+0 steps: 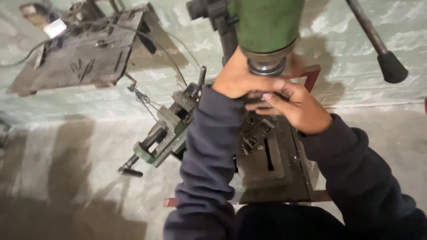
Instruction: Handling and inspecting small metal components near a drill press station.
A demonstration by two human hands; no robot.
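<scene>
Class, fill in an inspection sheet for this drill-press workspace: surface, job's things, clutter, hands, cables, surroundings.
Surface: dark slotted drill table, with pale specks, maybe swarf.
Job's things: green drill head above a metal chuck; green machine vise hangs off the table's left side.
Clutter: small dark bracket on the table.
Hands: left hand wraps the chuck; right hand has its fingers just under it. Both wear dark sleeves.
Cables: thin cable runs from the wall rack towards the vise; a light chain hangs beside it.
Surroundings: pale green wall, grey concrete floor, dark metal rack, black-knobbed feed handle.
</scene>
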